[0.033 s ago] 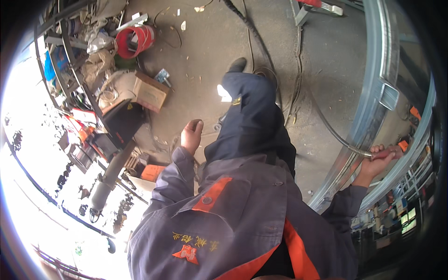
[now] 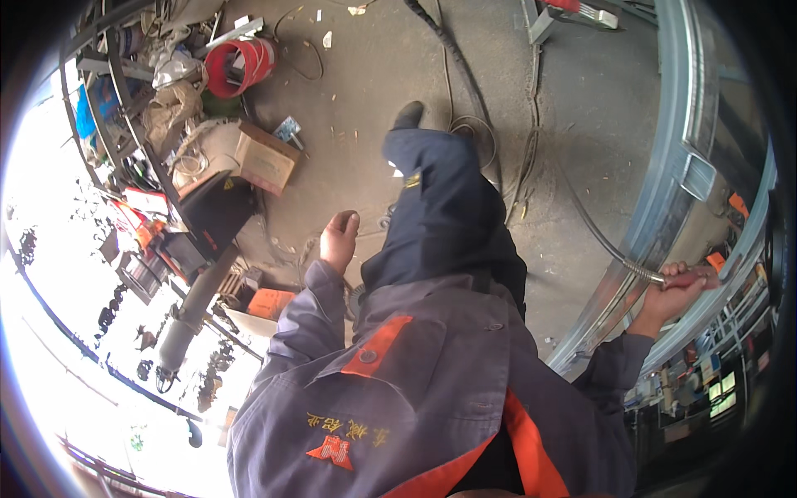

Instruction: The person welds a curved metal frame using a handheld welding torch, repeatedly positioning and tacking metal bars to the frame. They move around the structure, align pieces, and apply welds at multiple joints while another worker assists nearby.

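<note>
My right hand (image 2: 666, 300) is wrapped round the red-brown handle of a welding torch (image 2: 691, 280), out at the right beside the metal frame. A hose with a spring sleeve (image 2: 635, 267) runs from the handle toward the floor cables. The torch's far end is hard to make out against the cluttered background. On the left, my left hand (image 2: 339, 241) hangs in front of my body with its fingers loosely curled in. Nothing shows in it, and it touches nothing.
Grey metal profiles (image 2: 664, 158) rise along the right. Thick cables (image 2: 469, 75) cross the floor ahead of my foot. To the left are a red bucket (image 2: 270, 62), a cardboard box (image 2: 266, 158), bags and a dark machine (image 2: 220, 207). A metal stand (image 2: 544, 25) is at the far right.
My leg and shoe have shifted slightly left over the floor, covering most of a bright patch. My right hand keeps its hold on the torch; my left hand has barely moved.
</note>
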`<state>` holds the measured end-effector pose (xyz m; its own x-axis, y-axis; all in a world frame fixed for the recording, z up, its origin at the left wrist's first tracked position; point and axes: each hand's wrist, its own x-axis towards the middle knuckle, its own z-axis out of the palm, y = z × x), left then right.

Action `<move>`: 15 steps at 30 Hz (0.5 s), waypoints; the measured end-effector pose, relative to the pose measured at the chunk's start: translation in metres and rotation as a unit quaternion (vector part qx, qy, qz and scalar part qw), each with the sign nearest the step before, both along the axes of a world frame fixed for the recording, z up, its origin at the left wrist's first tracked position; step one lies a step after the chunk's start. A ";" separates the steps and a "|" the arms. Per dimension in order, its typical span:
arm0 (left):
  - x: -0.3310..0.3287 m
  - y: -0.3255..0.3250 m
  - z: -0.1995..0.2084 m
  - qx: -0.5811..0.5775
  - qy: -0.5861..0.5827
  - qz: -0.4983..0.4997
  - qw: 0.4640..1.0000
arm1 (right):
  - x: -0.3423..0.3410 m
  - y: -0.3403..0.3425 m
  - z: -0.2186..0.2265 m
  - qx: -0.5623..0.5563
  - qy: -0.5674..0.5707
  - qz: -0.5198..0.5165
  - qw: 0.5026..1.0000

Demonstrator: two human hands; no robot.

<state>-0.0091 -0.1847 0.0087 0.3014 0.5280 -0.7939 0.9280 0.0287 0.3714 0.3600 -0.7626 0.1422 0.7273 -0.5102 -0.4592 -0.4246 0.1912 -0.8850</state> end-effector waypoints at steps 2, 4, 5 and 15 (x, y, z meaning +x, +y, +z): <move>-0.017 0.009 -0.014 -0.018 0.006 0.048 0.999 | -0.003 0.023 0.013 -0.042 -0.024 0.054 0.997; -0.023 0.020 -0.033 0.003 -0.019 0.038 0.999 | -0.016 0.058 0.023 -0.104 -0.017 0.074 0.992; -0.024 0.027 -0.041 0.006 -0.029 0.035 0.999 | -0.028 0.078 0.022 -0.103 -0.020 0.103 0.989; -0.060 0.081 -0.106 -0.081 0.074 -0.356 0.928 | -0.194 0.263 -0.047 -0.146 0.153 0.405 0.889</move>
<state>-0.0686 -0.1041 -0.0975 0.4093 0.1075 -0.9060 0.7737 -0.5672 0.2822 0.1659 -0.4995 0.0948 0.7737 -0.0059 -0.6335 -0.5486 -0.5062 -0.6654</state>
